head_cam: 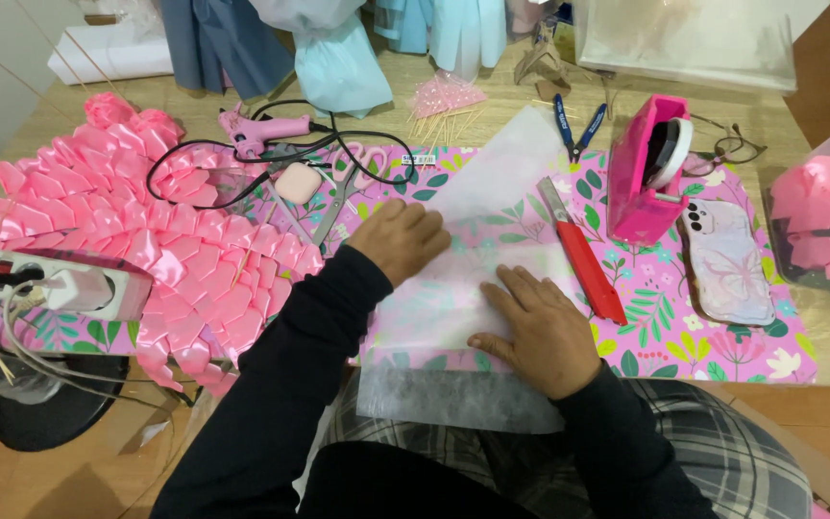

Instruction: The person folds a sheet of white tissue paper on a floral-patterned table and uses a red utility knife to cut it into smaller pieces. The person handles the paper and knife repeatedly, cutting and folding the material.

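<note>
Plaid-clad knees and black sleeves fill the bottom of the view, and over them hangs the near edge of a white sheet (477, 288). Both hands lie flat on this sheet, palms down, fingers loosely spread, gripping nothing. The left hand (401, 238) presses its upper left part; the right hand (535, 332) presses lower, nearer the body, and the two are apart. The sheet runs away from the hands across a pink floral mat (713, 336) on the desk (818, 125).

Just right of the right hand lies a red cutter (588, 259), then a phone (727, 259) in a pale butterfly case. Beyond those stands a pink tape dispenser (647, 173), with blue pliers (576, 125) beside it. Beyond the left hand are scissors (343, 192), a small pink pad (298, 183), possibly an eraser, and a pink glue gun (261, 130) with a black cord. Left of the left hand a heap of folded pink ribbon (127, 221) spreads wide, with a power strip (60, 284) at its near edge. Far right sits a clear bin (823, 231) with more pink ribbon.
</note>
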